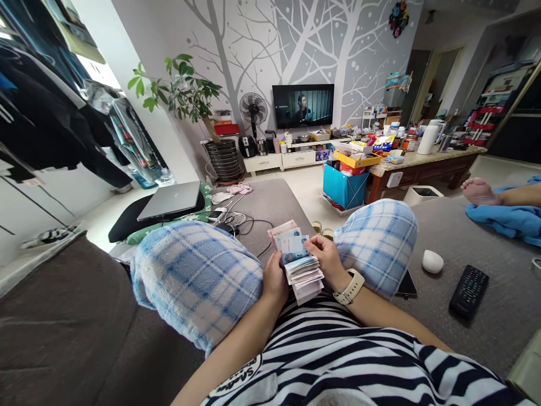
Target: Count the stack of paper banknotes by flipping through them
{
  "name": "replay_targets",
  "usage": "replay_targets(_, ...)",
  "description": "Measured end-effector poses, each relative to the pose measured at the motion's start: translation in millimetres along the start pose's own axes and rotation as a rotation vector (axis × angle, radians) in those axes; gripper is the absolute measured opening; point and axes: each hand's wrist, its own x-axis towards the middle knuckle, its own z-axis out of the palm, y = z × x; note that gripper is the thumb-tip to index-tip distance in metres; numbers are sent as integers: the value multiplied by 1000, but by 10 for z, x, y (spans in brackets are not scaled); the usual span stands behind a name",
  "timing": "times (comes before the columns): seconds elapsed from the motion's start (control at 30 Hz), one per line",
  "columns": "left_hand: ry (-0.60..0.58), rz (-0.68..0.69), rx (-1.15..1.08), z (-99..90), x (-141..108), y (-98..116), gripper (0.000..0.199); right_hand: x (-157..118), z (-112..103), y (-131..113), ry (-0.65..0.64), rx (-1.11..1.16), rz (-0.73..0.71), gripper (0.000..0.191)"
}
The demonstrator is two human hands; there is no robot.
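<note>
Between my knees, both hands are on a stack of banknotes (302, 270). My left hand (275, 277) is wrapped round the left side of the stack, its thumb near the fold. My right hand (326, 256) pinches the right edge of a blue note (291, 246) at the top. Several notes fan out and bend down toward my lap, and pinkish notes show behind the blue one. A cream watch (350, 286) is on my right wrist.
A closed laptop (169, 201) lies on cushions to the left, with cables (240, 219) beside it. On the sofa at right are a white case (433, 261), a black remote (469, 290) and another person's bare foot (480, 192). A cluttered table (439, 160) stands beyond.
</note>
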Motion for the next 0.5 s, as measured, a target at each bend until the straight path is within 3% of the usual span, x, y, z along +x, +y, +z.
replay_targets(0.5,-7,-59,-16,53,-53,62,23,1,16,10,9,16,-27,39)
